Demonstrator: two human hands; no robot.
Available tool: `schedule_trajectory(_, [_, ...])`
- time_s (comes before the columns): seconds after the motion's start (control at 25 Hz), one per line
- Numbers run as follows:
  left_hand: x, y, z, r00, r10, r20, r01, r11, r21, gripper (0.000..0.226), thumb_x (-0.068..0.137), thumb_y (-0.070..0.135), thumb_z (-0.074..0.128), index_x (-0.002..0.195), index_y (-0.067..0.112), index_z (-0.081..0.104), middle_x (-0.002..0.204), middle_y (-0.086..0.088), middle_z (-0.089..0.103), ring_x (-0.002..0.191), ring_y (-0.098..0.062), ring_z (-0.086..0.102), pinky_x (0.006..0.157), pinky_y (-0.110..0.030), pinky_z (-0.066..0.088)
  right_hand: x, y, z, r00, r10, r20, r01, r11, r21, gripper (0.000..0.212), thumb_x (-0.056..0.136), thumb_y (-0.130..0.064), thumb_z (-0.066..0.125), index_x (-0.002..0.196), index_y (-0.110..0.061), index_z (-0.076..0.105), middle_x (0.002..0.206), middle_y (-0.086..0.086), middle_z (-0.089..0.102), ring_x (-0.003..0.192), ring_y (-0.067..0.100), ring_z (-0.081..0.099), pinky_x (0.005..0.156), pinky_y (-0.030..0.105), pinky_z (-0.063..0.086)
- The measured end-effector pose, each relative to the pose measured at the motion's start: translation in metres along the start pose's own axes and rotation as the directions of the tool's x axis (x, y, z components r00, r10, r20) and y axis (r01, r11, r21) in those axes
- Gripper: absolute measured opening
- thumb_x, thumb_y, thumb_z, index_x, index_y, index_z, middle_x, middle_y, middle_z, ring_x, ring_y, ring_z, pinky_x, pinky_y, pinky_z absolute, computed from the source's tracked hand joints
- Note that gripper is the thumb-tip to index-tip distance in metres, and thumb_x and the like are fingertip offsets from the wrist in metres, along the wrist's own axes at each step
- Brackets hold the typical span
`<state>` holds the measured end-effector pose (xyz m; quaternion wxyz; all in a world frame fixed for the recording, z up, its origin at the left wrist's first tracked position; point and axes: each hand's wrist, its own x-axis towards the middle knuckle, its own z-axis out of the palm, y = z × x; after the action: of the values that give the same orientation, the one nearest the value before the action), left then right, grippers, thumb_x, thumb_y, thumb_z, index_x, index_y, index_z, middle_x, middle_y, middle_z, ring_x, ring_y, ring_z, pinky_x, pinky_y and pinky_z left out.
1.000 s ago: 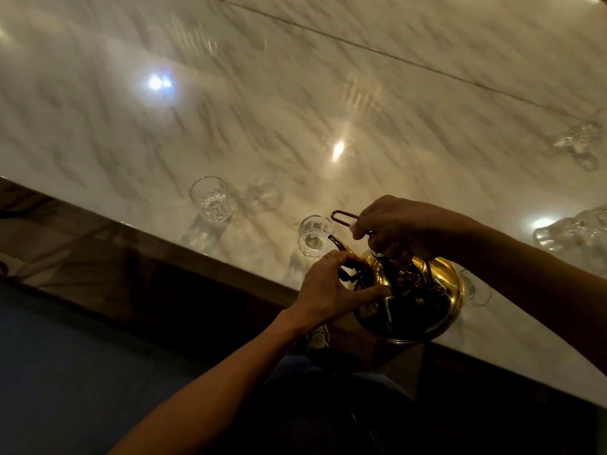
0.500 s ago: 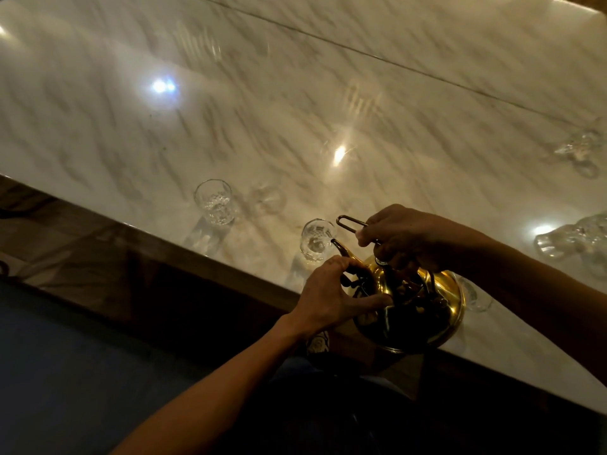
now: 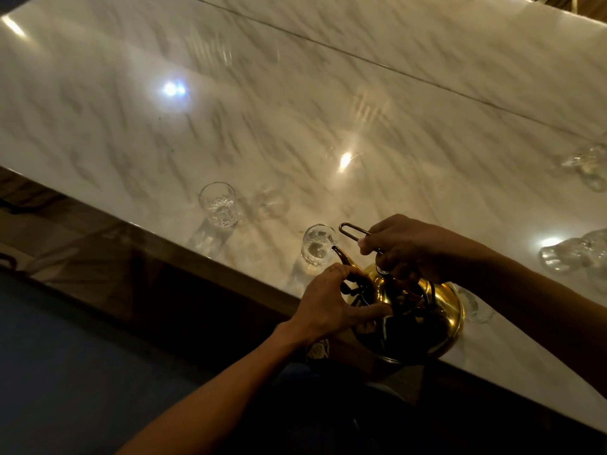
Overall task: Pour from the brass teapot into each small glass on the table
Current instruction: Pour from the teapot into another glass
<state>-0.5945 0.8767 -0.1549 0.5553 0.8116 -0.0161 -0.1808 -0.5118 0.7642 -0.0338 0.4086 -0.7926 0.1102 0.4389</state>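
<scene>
The brass teapot (image 3: 423,320) hangs tilted over the marble table's near edge, its spout tip right at the rim of a small clear glass (image 3: 317,246). My right hand (image 3: 414,247) grips the wire handle from above. My left hand (image 3: 331,303) presses against the pot's left side near the base of the spout. A second small glass (image 3: 218,205) stands to the left. A third glass (image 3: 474,305) peeks out behind the pot on the right, mostly hidden.
The marble table (image 3: 295,110) has a dark wooden front edge (image 3: 184,257). Clear glass objects (image 3: 574,254) sit at the far right, with another glass piece (image 3: 584,162) beyond them. Dark floor lies below left.
The teapot and both hands have shifted slightly up and toward the middle glass, bringing the spout tip to its rim. The glasses have not moved.
</scene>
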Motion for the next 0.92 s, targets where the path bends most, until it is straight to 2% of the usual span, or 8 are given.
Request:
schedule_trajectory(0.12, [0.002, 0.001, 0.0, 1.0, -0.004, 0.002, 0.004, 1.0, 0.013, 0.057, 0.064, 0.046, 0.081, 0.111, 0.026, 0.058, 0.116, 0.007, 0.057, 0.093, -0.006, 0.056, 0.07, -0.017, 0.043, 0.0, 0.0, -0.001, 1.0, 0.031, -0.003, -0.031, 0.999, 0.014, 0.012, 0.09, -0.009, 0.055, 0.086, 0.002, 0.058, 0.044, 0.004, 0.039, 0.025, 0.007, 0.032, 0.031, 0.014, 0.026])
schedule_trajectory(0.32, [0.002, 0.0, 0.002, 1.0, 0.011, -0.004, -0.011, 0.999, 0.036, 0.061, 0.062, 0.051, 0.08, 0.113, 0.027, 0.057, 0.115, 0.01, 0.056, 0.094, -0.004, 0.055, 0.07, -0.016, 0.043, -0.002, 0.004, 0.0, 1.0, 0.001, -0.008, -0.001, 1.0, -0.004, 0.017, 0.09, -0.01, 0.054, 0.091, 0.006, 0.059, 0.041, 0.001, 0.043, 0.026, 0.007, 0.036, 0.03, 0.015, 0.029])
schedule_trajectory(0.52, [-0.004, -0.005, -0.002, 0.996, 0.078, 0.046, -0.082, 0.993, 0.089, 0.065, 0.061, 0.053, 0.08, 0.115, 0.026, 0.057, 0.118, 0.01, 0.056, 0.096, -0.003, 0.055, 0.075, -0.017, 0.046, -0.015, 0.016, 0.008, 0.997, -0.026, -0.07, 0.029, 0.999, 0.035, 0.021, 0.09, -0.016, 0.055, 0.071, -0.006, 0.055, 0.046, 0.0, 0.045, 0.032, 0.009, 0.038, 0.035, 0.018, 0.03])
schedule_trajectory(0.64, [-0.003, -0.009, -0.02, 0.974, 0.19, 0.126, -0.205, 0.972, 0.119, 0.063, 0.062, 0.053, 0.079, 0.114, 0.025, 0.057, 0.117, 0.008, 0.057, 0.093, -0.001, 0.055, 0.077, -0.017, 0.048, -0.027, 0.017, 0.021, 0.988, 0.017, -0.154, 0.008, 0.988, 0.156, 0.02, 0.092, -0.016, 0.051, 0.076, -0.004, 0.056, 0.051, 0.004, 0.042, 0.034, 0.01, 0.034, 0.033, 0.018, 0.027])
schedule_trajectory(0.8, [0.0, -0.017, -0.049, 0.925, 0.284, 0.251, -0.323, 0.938, 0.128, 0.064, 0.066, 0.049, 0.079, 0.117, 0.019, 0.056, 0.119, 0.0, 0.056, 0.1, -0.01, 0.056, 0.084, -0.025, 0.052, -0.038, 0.003, 0.049, 0.944, 0.094, -0.316, 0.003, 0.956, 0.295, 0.019, 0.091, -0.015, 0.052, 0.082, 0.001, 0.058, 0.059, 0.009, 0.042, 0.041, 0.014, 0.034, 0.034, 0.019, 0.025])
schedule_trajectory(0.92, [0.003, -0.025, -0.082, 0.884, 0.338, 0.322, -0.393, 0.911, 0.124, 0.066, 0.067, 0.049, 0.079, 0.12, 0.019, 0.055, 0.122, -0.001, 0.055, 0.103, -0.01, 0.056, 0.081, -0.015, 0.044, -0.042, -0.016, 0.075, 0.913, 0.086, -0.399, 0.053, 0.944, 0.325, 0.021, 0.091, -0.015, 0.052, 0.077, 0.0, 0.059, 0.052, 0.005, 0.041, 0.034, 0.008, 0.035, 0.031, 0.017, 0.026])
